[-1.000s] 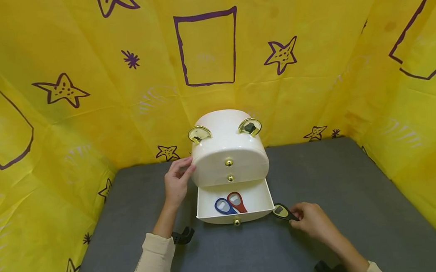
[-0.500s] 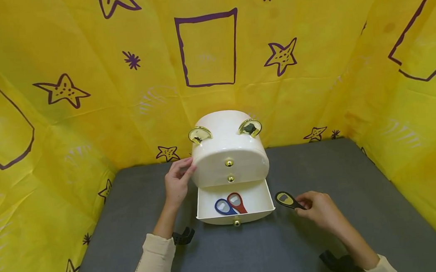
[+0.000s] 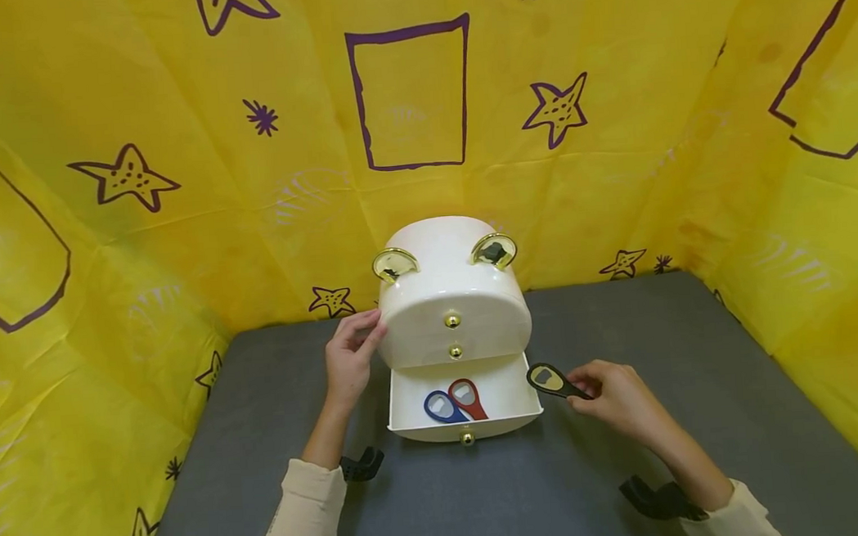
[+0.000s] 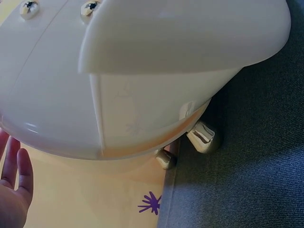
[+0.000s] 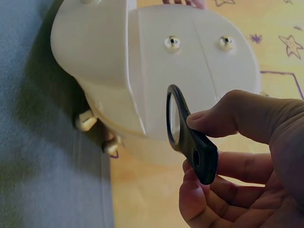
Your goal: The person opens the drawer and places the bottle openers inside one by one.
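A white drawer box [image 3: 428, 256] with gold ears stands on the table, its bottom drawer [image 3: 506, 390] pulled out. Inside that drawer lie a blue bottle opener [image 3: 432, 407] and a red bottle opener [image 3: 479, 407], side by side. My left hand [image 3: 349, 361] touches the box's left side with fairly straight fingers; in the left wrist view its fingers [image 4: 24, 173] are at the box's edge. Between thumb and fingers my right hand [image 3: 617, 396] pinches a black bottle opener [image 5: 192, 142] by its handle end. Its oval head is beside the drawer's right wall, raised above the table.
Gold knobs [image 3: 452, 321] dot the drawer fronts, and short gold feet [image 4: 203, 137] hold the box off the grey table [image 3: 282, 392]. A yellow cloth wall [image 3: 236, 255] with purple drawings rises close behind and at both sides.
My right hand has lifted the black bottle opener from beside the drawer's front right corner, first away rightward, then back left toward the drawer wall. The left hand stays in place.
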`<state>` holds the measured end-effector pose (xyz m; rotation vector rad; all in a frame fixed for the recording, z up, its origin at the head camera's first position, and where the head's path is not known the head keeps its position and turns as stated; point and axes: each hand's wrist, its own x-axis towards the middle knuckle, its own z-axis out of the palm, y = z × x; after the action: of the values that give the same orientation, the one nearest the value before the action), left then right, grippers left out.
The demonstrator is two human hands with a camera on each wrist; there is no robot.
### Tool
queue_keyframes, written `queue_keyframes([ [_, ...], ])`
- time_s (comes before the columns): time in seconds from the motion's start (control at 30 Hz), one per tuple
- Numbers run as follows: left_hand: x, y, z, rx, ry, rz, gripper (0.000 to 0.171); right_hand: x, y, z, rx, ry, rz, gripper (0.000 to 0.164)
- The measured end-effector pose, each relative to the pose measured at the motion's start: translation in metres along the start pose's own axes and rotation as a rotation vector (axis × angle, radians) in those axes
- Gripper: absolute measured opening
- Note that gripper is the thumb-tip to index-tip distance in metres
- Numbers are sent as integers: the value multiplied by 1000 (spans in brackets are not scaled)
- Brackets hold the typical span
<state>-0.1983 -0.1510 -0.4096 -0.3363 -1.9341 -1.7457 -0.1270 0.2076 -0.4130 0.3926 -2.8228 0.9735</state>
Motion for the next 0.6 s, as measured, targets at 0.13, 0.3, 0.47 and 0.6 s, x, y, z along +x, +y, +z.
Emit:
queue_keyframes([
  [0.13, 0, 0, 1, -17, -7, 17, 23, 8, -3, 4, 2, -38, -18, 16],
  [0.3, 0, -1, 1, -6, -4, 21, 21, 19, -7, 12, -23, -84, -51, 17],
  [0.47, 1, -2, 1, 4, -2, 21, 21, 27, -10, 19, -65, -99, -93, 16],
  [0.6, 1, -3, 1, 1, -3, 19, 22, 30, -11, 26, -88, -93, -119, 16],
])
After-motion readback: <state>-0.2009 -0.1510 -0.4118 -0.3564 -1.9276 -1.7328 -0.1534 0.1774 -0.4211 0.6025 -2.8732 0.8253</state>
